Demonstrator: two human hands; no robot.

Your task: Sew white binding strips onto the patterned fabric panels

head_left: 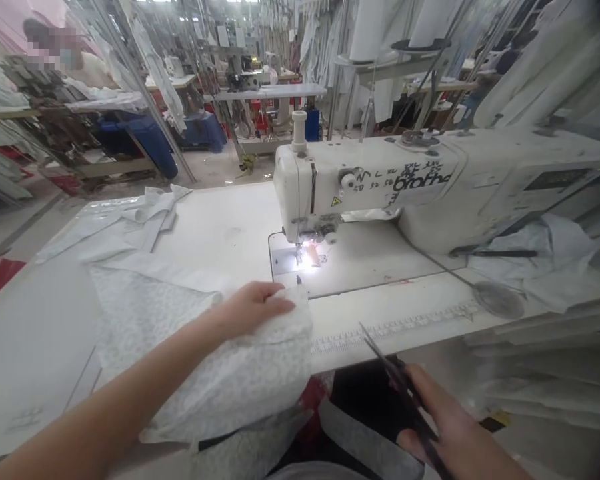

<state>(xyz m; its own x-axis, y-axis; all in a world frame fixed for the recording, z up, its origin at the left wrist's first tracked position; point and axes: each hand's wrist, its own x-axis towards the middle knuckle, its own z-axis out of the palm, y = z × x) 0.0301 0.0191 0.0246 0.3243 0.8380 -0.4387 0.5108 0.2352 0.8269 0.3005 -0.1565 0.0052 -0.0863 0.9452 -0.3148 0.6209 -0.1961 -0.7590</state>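
A pale, lightly patterned piece of fabric (180,360) lies over the left part of the table and drapes past its front edge. My left hand (255,308) is closed on its upper right end, thumb and forefinger pointing toward the sewing machine's needle area. Dark scissors (391,367) are gripped in my right hand (443,417), off the table's front edge, their tips pointing up and left over the table. The white sewing machine (370,180) stands ahead, its lamp lighting the needle plate (285,261).
A printed measuring tape (390,327) runs along the table's front edge. Folded white cloth pieces (125,213) lie at the back left. A round, dark disc (497,299) and crumpled fabric (550,260) rest on the right. A person (95,70) sits among other machines in the far left background.
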